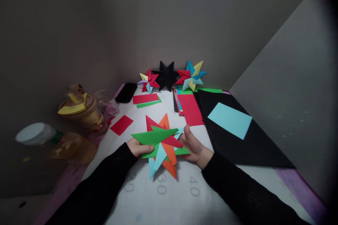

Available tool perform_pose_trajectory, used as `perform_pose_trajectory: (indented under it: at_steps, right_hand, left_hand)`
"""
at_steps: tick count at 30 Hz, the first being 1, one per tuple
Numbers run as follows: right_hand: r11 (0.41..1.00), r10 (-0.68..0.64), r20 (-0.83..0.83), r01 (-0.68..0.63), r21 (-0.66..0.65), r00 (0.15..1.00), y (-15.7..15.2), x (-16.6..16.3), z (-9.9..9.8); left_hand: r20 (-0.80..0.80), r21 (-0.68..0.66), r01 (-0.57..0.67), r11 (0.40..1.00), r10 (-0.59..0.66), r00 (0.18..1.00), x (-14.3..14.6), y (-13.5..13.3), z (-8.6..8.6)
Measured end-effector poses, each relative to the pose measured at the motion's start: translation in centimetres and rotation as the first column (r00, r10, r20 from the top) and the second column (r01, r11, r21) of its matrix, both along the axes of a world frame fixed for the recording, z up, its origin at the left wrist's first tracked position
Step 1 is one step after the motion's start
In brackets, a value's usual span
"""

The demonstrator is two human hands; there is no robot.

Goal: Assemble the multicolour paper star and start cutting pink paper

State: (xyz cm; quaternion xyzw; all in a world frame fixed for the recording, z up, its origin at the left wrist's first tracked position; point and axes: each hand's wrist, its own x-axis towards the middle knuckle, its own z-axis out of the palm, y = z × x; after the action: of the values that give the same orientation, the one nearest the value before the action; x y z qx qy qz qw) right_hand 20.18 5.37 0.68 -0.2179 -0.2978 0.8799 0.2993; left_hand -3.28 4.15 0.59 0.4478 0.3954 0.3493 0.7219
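Observation:
A many-pointed origami star (161, 144) in green, red, orange and light blue paper is held above the white mat, tilted toward me. My left hand (137, 147) pinches its left side, thumb on top of a green point and fingers beneath. At the right side, my right hand (194, 147) supports the star with its fingers partly hidden behind the points, the thumb raised off the paper. A long green flap (155, 136) lies across the upper part of the star. Just beyond it, a red paper rectangle (121, 125) rests on the mat.
Three finished stars, the black one (166, 75) in the middle, lean on the back wall. Black sheets (237, 147) with a light blue rectangle (230, 120) lie right, beside red paper (191, 110). Left stand a lidded jar (71, 146), a brown cup (89, 116) and a phone (126, 92).

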Motion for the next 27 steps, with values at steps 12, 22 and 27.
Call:
perform_pose_trajectory:
  at_steps: [12, 22, 27]
  right_hand:
    - [0.993, -0.019, -0.182, 0.04, 0.114, 0.983, -0.2, -0.1, 0.9]
    - [0.962, -0.246, -0.013, 0.246, 0.116, 0.969, -0.4, -1.3, 0.2]
    - [0.963, -0.219, 0.022, 0.212, 0.166, 0.976, -0.5, -1.5, 0.4]
  left_hand:
    - [0.092, 0.058, -0.542, 0.838, 0.536, 0.839, 2.1, -0.2, -0.4]
    - [-0.039, 0.243, -0.494, 0.835, 0.517, 0.855, 2.7, -1.0, 0.5]
    - [-0.193, 0.374, -0.391, 0.841, 0.482, 0.854, 2.2, -1.1, 0.2]
